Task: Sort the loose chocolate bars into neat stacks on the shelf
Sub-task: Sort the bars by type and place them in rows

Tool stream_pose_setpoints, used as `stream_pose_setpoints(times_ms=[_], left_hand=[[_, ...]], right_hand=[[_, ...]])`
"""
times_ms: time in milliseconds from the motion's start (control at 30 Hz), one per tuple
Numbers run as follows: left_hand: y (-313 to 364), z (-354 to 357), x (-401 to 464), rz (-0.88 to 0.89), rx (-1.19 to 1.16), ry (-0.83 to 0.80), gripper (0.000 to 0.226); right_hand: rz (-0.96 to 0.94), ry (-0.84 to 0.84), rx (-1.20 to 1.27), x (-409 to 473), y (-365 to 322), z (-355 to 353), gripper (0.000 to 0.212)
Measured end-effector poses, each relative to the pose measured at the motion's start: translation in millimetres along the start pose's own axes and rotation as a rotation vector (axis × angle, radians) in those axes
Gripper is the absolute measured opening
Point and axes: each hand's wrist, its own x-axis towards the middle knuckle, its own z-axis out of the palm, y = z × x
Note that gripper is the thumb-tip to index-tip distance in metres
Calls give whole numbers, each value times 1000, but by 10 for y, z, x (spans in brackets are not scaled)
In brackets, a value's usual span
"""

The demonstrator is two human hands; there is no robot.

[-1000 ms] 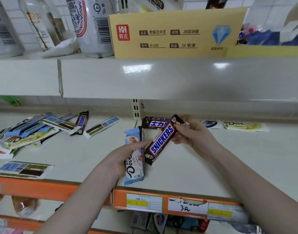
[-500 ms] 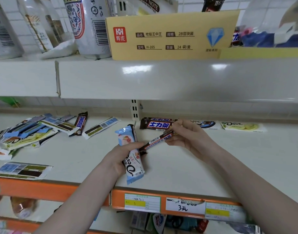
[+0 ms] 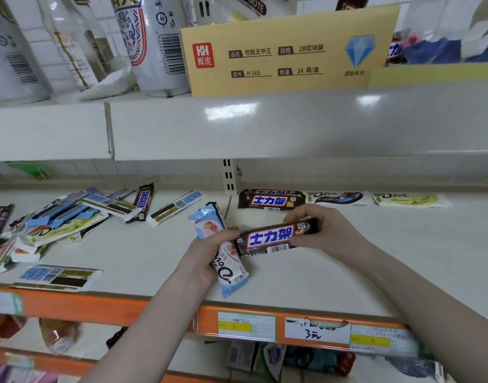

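Note:
My left hand (image 3: 206,252) grips a light-blue Dove bar (image 3: 228,268) above the middle of the white shelf (image 3: 361,266). My right hand (image 3: 320,233) holds a dark Snickers bar (image 3: 270,239) by its right end, the Chinese label facing me; its left end touches my left thumb. Behind it, a small stack of Snickers bars (image 3: 270,201) lies at the back of the shelf. To its right lie a dark Dove bar (image 3: 336,197) and a pale-green Dove bar (image 3: 405,200). A jumble of loose bars (image 3: 71,217) covers the shelf's left part.
A flat bar lies back-up near the front left edge (image 3: 57,277). The orange shelf lip (image 3: 99,308) carries price tags (image 3: 317,330). The upper shelf (image 3: 265,125) overhangs, holding bottles (image 3: 151,42) and a yellow carton (image 3: 287,51). Goods fill the lower shelf.
My right hand has turned the Snickers bar over from its English face to its Chinese face and levelled it. The left hand keeps the Dove bar almost still.

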Motion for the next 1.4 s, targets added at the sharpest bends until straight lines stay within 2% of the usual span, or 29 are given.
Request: stream_pose_setpoints(times_ms=[267, 400, 533, 700, 833, 1067, 1400], left_hand=[[2, 13, 19, -9, -32, 36, 16], [11, 39, 39, 1, -89, 47, 17], [15, 85, 89, -25, -174, 66, 18], [12, 117, 201, -6, -274, 89, 27], [0, 92, 265, 8, -317, 29, 29], [-18, 33, 283, -7, -345, -13, 25], [-3, 5, 248, -9, -325, -45, 15]], right_hand=[[-155, -58, -344, -26, 98, 44, 50], [-291, -24, -570, -30, 145, 63, 45], [-523, 35, -895, 27, 185, 69, 43], [-643, 159, -1048, 179, 308, 37, 37], [-619, 166, -1125, 354, 363, -35, 37], [-430, 75, -1185, 548, 326, -65, 36], [-290, 57, -1082, 607, 449, -20, 35]])
